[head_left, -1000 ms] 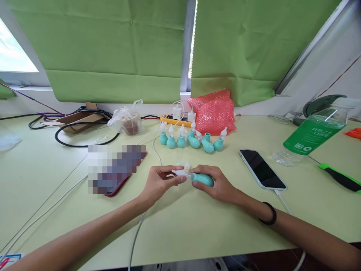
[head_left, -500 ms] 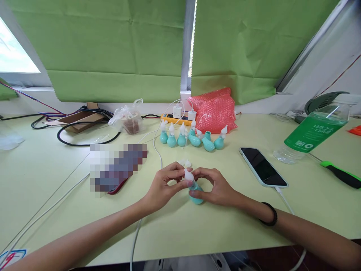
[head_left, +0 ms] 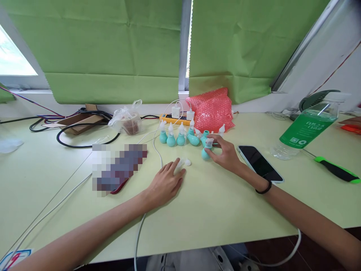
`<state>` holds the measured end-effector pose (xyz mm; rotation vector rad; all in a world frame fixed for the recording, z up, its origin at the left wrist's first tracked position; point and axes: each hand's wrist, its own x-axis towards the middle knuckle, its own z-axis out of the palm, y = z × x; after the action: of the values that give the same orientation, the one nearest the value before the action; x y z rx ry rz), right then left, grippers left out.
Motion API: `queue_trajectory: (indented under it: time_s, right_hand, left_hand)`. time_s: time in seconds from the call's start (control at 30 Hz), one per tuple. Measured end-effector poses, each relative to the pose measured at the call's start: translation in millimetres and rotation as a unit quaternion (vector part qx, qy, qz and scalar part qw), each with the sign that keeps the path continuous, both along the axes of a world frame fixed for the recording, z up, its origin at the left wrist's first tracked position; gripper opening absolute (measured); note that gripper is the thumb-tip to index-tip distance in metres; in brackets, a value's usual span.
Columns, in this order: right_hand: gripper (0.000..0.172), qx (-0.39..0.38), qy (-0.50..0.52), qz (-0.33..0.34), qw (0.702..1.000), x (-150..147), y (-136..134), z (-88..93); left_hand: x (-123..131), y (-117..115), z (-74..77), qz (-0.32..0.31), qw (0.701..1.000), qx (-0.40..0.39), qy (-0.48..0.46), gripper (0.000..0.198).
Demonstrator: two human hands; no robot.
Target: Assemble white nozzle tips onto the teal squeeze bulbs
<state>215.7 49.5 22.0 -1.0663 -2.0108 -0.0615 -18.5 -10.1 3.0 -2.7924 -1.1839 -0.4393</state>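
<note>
My right hand [head_left: 225, 152] grips a nasal aspirator [head_left: 207, 153] by its teal bulb, thumb on the near side. A translucent white piece shows at its top, partly behind the fingers. My left hand [head_left: 166, 182] lies low over the table with its fingers apart, the fingertips beside some small white nozzles [head_left: 187, 162]; whether they touch is unclear. Behind the right hand stands a row of several teal aspirators [head_left: 171, 140] with white pointed tips. One bulb [head_left: 205, 133] in that row has an open neck, and others lie tilted. The rightmost is partly hidden by my right hand.
Left of my left hand lies a blurred-out phone [head_left: 121, 171], and a white cable passes under my left arm. Another phone [head_left: 261, 163] is beside my right wrist. A green-labelled bottle [head_left: 307, 130], a screwdriver [head_left: 335, 169] and pink bubble wrap [head_left: 213, 113] are farther off.
My right hand has carried the aspirator away from me, toward the row. My left hand has let go of its tip and opened out beside the loose white nozzles.
</note>
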Motion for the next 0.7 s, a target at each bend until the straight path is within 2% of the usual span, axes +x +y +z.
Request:
queue_trajectory:
  time_s: [0.13, 0.27, 0.33, 0.4, 0.47, 0.53, 0.6, 0.63, 0.7]
  right_hand:
    - [0.035, -0.005, -0.046, -0.059, 0.997, 5.6, 6.8, -10.6]
    - [0.036, -0.023, -0.065, -0.097, 0.993, 6.6, 5.4, -8.6]
    - [0.038, 0.006, -0.072, -0.107, 0.992, 5.5, 1.9, -5.3]
    - [0.041, 0.077, -0.072, -0.114, 0.988, 2.4, -3.7, -2.0]
    - [0.037, 0.151, -0.101, -0.077, 0.980, -4.5, -10.1, 0.3]
    - [0.027, 0.168, -0.191, 0.017, 0.967, -16.5, -14.1, 1.1]
    - [0.024, 0.105, -0.298, 0.095, 0.944, -32.7, -12.0, 0.6]
    - [0.024, 0.053, -0.332, 0.097, 0.937, -41.3, -8.0, 0.2]
    - [0.022, -0.057, -0.345, 0.043, 0.936, -57.3, 4.9, -0.8]
  left_hand:
    - [-0.8, 3.9, -1.8, 0.014, 1.000, 0.027, 0.006, 0.036]
    - [-0.9, 6.5, -0.1, 0.042, 0.999, 0.027, -0.013, 0.032]
    - [-1.2, 7.9, -0.7, 0.061, 0.998, 0.024, -0.016, 0.030]
    - [-1.8, 9.7, -2.4, 0.068, 0.997, 0.017, -0.028, 0.031]
    - [-2.3, 11.7, -4.8, 0.066, 0.996, 0.014, -0.053, 0.032]
    - [-2.6, 13.4, -7.2, 0.059, 0.995, 0.011, -0.077, 0.034]
    - [-2.7, 14.2, -9.0, 0.053, 0.994, 0.001, -0.097, 0.036]
    - [-2.7, 14.3, -9.6, 0.050, 0.993, -0.008, -0.107, 0.036]
    - [-2.8, 14.0, -10.0, 0.050, 0.990, -0.026, -0.130, 0.035]
